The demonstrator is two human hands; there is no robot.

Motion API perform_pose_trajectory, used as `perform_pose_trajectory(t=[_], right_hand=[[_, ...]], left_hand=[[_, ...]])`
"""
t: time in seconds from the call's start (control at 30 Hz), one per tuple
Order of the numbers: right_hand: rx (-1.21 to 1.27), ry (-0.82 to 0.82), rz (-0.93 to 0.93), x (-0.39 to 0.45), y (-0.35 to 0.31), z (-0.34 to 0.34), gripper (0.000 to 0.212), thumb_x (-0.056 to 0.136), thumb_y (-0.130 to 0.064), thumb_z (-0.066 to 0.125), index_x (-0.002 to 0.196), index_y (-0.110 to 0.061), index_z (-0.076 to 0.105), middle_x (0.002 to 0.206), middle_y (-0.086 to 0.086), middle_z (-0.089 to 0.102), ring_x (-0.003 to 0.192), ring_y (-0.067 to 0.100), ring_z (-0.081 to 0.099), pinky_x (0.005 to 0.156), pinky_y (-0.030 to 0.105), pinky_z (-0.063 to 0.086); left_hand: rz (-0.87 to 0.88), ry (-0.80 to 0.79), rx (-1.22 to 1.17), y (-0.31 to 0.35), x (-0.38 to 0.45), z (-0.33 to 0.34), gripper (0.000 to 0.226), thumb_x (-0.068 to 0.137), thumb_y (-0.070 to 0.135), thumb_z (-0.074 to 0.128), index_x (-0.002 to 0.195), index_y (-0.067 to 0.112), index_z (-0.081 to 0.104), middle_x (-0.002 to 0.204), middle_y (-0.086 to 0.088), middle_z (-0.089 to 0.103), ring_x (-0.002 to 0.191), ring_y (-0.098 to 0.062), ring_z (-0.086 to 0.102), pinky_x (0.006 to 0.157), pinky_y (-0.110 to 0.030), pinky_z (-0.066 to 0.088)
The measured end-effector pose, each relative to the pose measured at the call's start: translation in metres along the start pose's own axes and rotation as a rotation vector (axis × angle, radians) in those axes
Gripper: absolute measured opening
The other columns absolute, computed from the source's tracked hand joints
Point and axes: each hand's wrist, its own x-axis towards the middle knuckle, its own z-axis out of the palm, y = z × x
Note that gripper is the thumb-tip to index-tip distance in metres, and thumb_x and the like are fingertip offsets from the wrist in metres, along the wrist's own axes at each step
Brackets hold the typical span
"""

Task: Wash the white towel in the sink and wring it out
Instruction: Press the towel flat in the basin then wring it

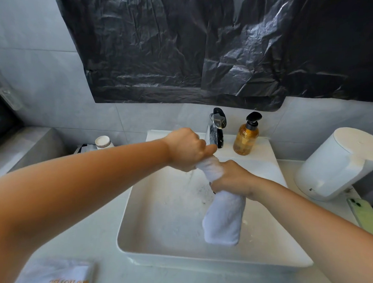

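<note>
Wringing step in hand, by look of it. Left hand point(186, 148) clenched round upper end of white towel point(223, 215), just below faucet point(217, 130). Right hand point(233, 178) gripping twisted middle; loose tail hangs into sink point(134, 249). Water trickling down. Next: counter-twist hands harder, keep towel over basin.

Only one piece of lettering can be read: the word "HOTEL", printed in orange capitals and seen upside down, on a clear plastic packet point(56, 272) lying at the front left corner of the counter point(111, 273). Further characters beside it are cut off and cannot be made out.
</note>
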Motion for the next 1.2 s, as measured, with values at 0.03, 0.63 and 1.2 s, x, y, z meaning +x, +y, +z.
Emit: perform_pose_trajectory(t=[0.03, 0.63, 1.2], right_hand=[[0.057, -0.021, -0.005, 0.001, -0.001, 0.000, 0.035, 0.052, -0.022, 0.065, 0.084, -0.010, 0.061, 0.080, 0.007, 0.062, 0.072, 0.020, 0.060, 0.065, 0.032, 0.046], [0.517, -0.222, 0.103, 0.000, 0.007, 0.038, 0.013, 0.054, -0.009, 0.057, 0.067, -0.011, 0.054, 0.061, 0.003, 0.052, 0.055, 0.015, 0.052, 0.057, 0.025, 0.041], [-0.904, 0.065, -0.516, -0.015, -0.012, 0.025, 0.022, 0.085, -0.021, 0.062, 0.105, -0.020, 0.051, 0.101, 0.003, 0.064, 0.089, 0.027, 0.061, 0.066, 0.033, 0.043]], left_hand=[[0.023, 0.053, -0.006, -0.005, 0.001, 0.000, 0.038, 0.064, 0.021, 0.076, 0.094, 0.005, 0.060, 0.057, -0.008, 0.059, 0.046, -0.031, 0.059, 0.043, -0.026, 0.036], [-0.206, 0.406, -0.152, 0.018, -0.018, 0.049, 0.047, 0.052, 0.018, 0.068, 0.084, 0.016, 0.034, 0.048, 0.000, 0.048, 0.037, -0.025, 0.044, 0.047, -0.020, 0.022], [-0.464, -0.920, -1.658, 0.020, -0.024, 0.004, 0.060, 0.071, 0.042, 0.075, 0.118, 0.006, 0.067, 0.118, -0.011, 0.071, 0.109, -0.021, 0.068, 0.101, -0.036, 0.051]])
